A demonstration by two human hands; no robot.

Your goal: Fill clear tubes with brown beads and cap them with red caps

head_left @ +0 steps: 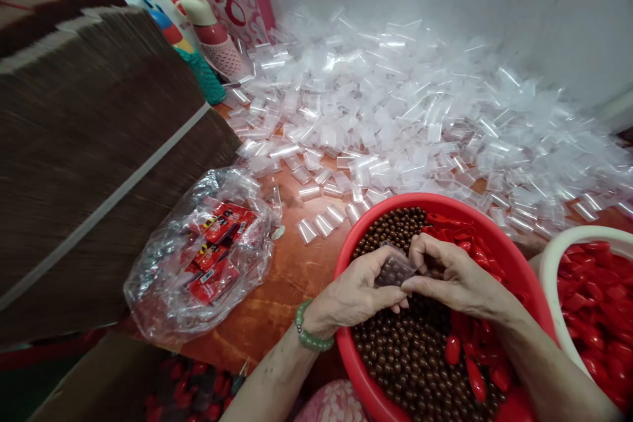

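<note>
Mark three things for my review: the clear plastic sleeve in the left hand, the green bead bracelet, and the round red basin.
Clear plastic sleeve point(395, 270): head view, middle of its side.
Green bead bracelet point(307, 337): head view, its beads.
Round red basin point(431, 199): head view, far rim.

Clear plastic sleeve point(401, 265), tilted, brown balls point(391, 275) showing through

- Green round-bead bracelet point(308, 340) around the left wrist point(316, 322), lower centre
- Bare forearms point(277, 372), lower centre and lower right
- Pink patterned cloth point(335, 403), bottom centre
</note>
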